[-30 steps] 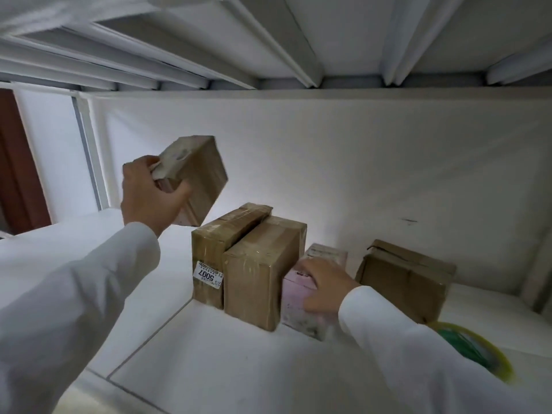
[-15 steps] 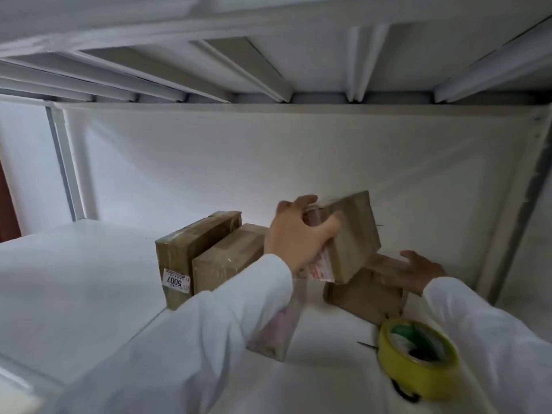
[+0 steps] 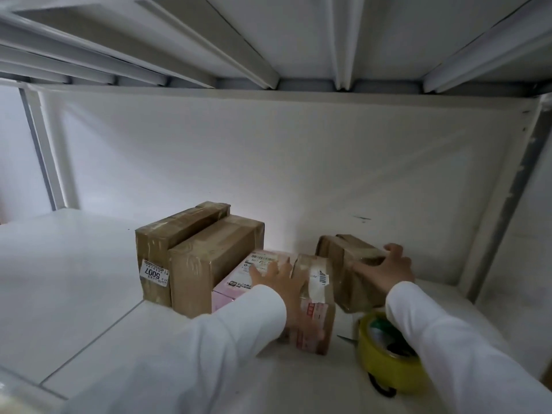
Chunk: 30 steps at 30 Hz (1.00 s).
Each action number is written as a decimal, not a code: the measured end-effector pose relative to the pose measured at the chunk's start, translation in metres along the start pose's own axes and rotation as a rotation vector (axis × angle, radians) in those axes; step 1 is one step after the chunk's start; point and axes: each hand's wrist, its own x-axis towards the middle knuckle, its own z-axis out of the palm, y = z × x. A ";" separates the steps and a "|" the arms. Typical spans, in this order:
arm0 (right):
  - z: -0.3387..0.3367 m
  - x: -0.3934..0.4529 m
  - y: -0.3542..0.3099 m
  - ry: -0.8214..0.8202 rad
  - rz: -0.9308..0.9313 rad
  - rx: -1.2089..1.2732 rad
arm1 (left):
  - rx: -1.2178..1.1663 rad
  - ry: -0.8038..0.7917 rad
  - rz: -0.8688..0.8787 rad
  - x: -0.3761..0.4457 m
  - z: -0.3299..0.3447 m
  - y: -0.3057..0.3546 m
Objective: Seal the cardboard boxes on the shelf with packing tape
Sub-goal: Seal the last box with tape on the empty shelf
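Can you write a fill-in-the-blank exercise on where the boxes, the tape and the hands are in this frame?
1. The roll of tape on the shelf is ____ in colour.
2. The white sticker on the leftmost box reads ____.
3. The right hand rests on the ____ box in the row.
4. The left hand lies over a box with a barcode label and a ____ box beside it.

Missing words: yellow; 5007; rightmost; pink
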 end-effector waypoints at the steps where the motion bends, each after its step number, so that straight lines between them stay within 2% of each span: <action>1: 0.000 0.000 -0.004 0.008 0.006 -0.017 | 0.054 -0.066 0.003 -0.004 -0.002 -0.005; 4: 0.002 0.000 -0.010 0.007 0.061 -0.092 | 0.116 -0.149 -0.071 -0.008 0.002 -0.019; 9: 0.006 -0.015 -0.009 -0.004 0.112 -0.166 | 0.027 -0.019 -0.043 0.010 0.004 -0.033; 13: 0.011 -0.033 -0.007 -0.037 0.065 -0.233 | -0.093 0.122 -0.004 0.021 0.005 -0.029; 17: 0.009 -0.038 -0.004 -0.024 0.034 -0.248 | -0.035 -0.011 0.065 0.024 0.011 -0.033; 18: 0.007 -0.037 -0.005 -0.013 0.052 -0.227 | -0.039 -0.001 0.073 0.021 0.008 -0.031; 21: -0.001 -0.030 -0.009 0.047 0.120 -0.159 | -0.196 0.147 0.045 0.010 -0.005 -0.014; 25: -0.020 -0.024 -0.026 0.141 0.088 -0.131 | -0.128 0.223 0.107 0.007 0.001 0.012; 30: -0.049 -0.030 -0.057 0.268 -0.053 -0.016 | -0.578 0.146 0.088 0.019 0.012 0.025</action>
